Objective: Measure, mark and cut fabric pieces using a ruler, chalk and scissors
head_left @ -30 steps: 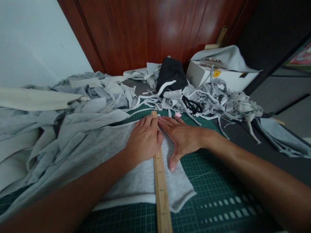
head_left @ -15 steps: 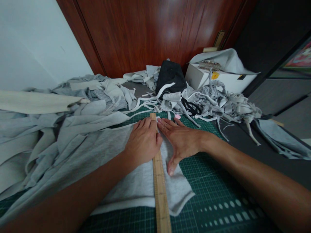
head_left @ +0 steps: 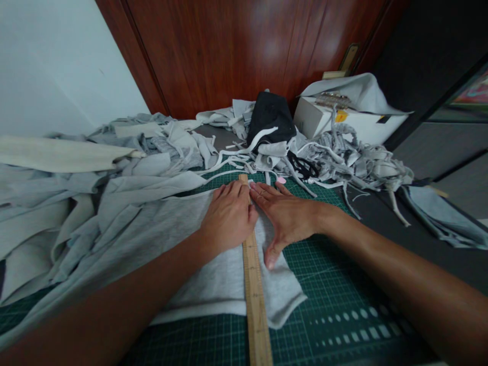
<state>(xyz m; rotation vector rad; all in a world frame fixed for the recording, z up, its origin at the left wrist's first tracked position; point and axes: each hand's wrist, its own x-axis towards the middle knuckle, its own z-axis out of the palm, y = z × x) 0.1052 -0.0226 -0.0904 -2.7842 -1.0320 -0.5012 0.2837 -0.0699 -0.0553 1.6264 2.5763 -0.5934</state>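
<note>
A light grey cloth (head_left: 213,284) lies flat on a green cutting mat (head_left: 324,284). Across it, running away from me, is a wooden ruler (head_left: 255,300). My left hand (head_left: 231,216) presses down over the ruler's far part and the cloth beside it, palm down, holding nothing between its fingers. Just right of the ruler, my right hand (head_left: 284,216) rests on the cloth with its thumb spread toward me and its fingers stretched forward. The fingertips of both hands are close together near the cloth's far edge.
Grey cloth pieces (head_left: 152,147) are heaped at the left. At the back stand a black bag (head_left: 270,119) and a white box (head_left: 354,124). Tangled grey strips (head_left: 362,157) lie in front of the box. A wooden door (head_left: 236,51) rises behind.
The whole view has shifted slightly. Both hands stay in nearly the same place on the ruler and cloth.
</note>
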